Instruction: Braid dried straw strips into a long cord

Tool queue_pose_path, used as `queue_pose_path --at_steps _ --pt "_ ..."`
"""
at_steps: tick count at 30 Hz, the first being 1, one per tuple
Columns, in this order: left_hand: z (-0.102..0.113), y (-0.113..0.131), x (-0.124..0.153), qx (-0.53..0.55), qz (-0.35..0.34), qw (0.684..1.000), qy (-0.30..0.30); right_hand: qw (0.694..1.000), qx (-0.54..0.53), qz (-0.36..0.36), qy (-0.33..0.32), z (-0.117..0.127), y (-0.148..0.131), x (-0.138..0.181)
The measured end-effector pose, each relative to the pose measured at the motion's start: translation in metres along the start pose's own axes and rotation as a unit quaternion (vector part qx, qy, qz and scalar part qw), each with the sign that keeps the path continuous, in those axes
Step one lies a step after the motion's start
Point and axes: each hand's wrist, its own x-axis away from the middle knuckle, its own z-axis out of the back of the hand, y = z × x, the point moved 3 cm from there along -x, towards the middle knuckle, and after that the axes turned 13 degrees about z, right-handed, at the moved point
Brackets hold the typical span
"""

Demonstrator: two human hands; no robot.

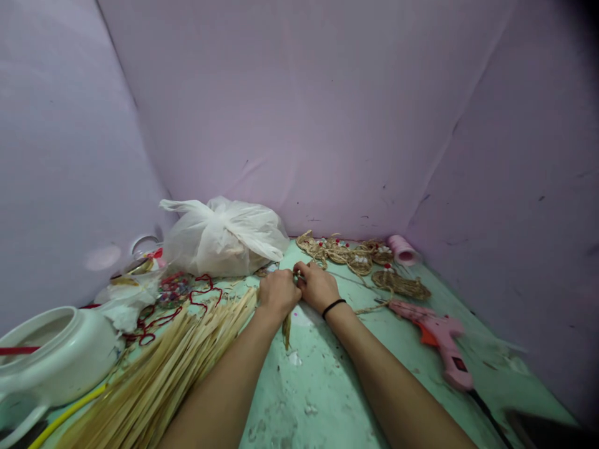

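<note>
Head view: left hand [279, 293] and right hand [321, 288], curled tight, pinch a fibre strip [287, 332], tail pointing bodyward, left nearer.

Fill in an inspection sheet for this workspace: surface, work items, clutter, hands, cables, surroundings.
Surface: green tabletop, stained and flecked with pale scraps.
Work items: a dried strip hangs below the hands; a bundle of straw-coloured strands lies to their left.
Clutter: white plastic bag, red yarn and white container on the left; braided pieces, pink spool and pink glue gun on the right.
Hands: left hand and right hand meet, grip apparently closed on the strip; fingertips partly hidden.
Cables: black cord from the glue gun; its far end is not visible.
Surroundings: pale purple walls on three sides; other people, nothing seen.
</note>
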Motion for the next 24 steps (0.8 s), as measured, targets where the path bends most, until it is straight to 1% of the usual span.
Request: queue_pose_path --at_steps 4,7,10,12,14,18,24 --pt "-0.0007 -0.0037 0.0003 -0.002 -0.001 1.0 -0.024 1.0 0.007 0.007 -0.012 0.002 0.0007 -0.0005" --pt "-0.0008 -0.0048 0.0031 0.002 -0.001 1.0 -0.028 1.0 -0.005 0.007 -0.005 0.0036 -0.0003 -0.0009" --pt "-0.0011 -0.0046 0.0063 -0.004 0.0 1.0 -0.021 1.0 -0.017 -0.025 -0.003 0.0037 -0.0001 -0.0011" --pt "-0.0017 -0.0045 0.0077 -0.01 0.0 1.0 -0.014 0.998 -0.011 -0.053 -0.024 0.0026 0.0006 -0.0013" --pt "-0.0024 -0.0044 0.0084 -0.012 -0.003 1.0 -0.011 0.997 0.001 -0.065 -0.044 0.002 0.0008 -0.0014" --pt "-0.0027 -0.0048 0.0084 -0.01 -0.007 1.0 -0.013 0.998 0.014 -0.043 -0.042 0.0031 -0.0005 0.0001" --pt "-0.0009 -0.0053 0.008 -0.005 -0.013 1.0 -0.013 0.999 -0.015 -0.018 -0.023 0.0031 -0.0013 0.008"
